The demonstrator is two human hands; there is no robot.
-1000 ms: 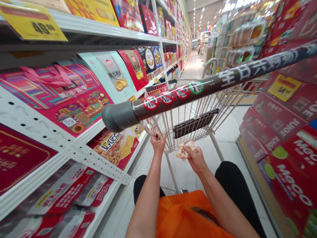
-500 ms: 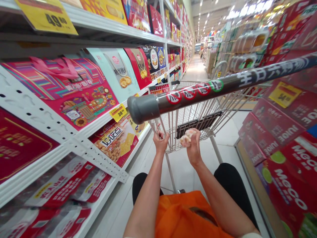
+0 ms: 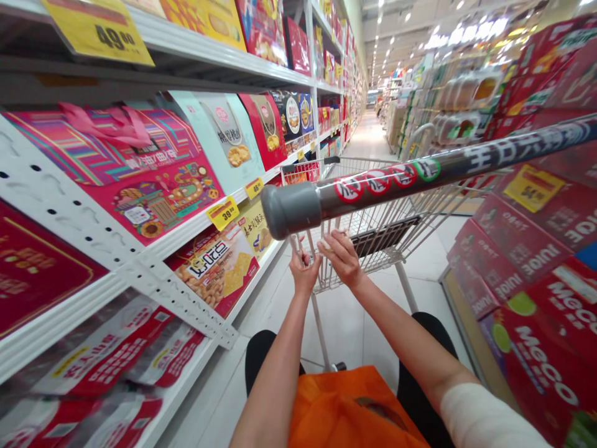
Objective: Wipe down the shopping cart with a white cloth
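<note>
The cart stands ahead, its handle cut off at right. The left hand, curled tight, holds the cart below the handle's end; the right hand, fingers half-bent alongside, hides its palm, contents indeterminable.

The right hand has moved across toward the left hand, its crumpled cloth now hardly visible.

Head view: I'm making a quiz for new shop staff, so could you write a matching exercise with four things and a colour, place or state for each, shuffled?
1. left hand
2. handle end cap
3. 39.80 price tag
4. garment

A. orange
B. on a shelf edge
C. gripping the cart
D. grey

Pairs: 1-C, 2-D, 3-B, 4-A
</note>
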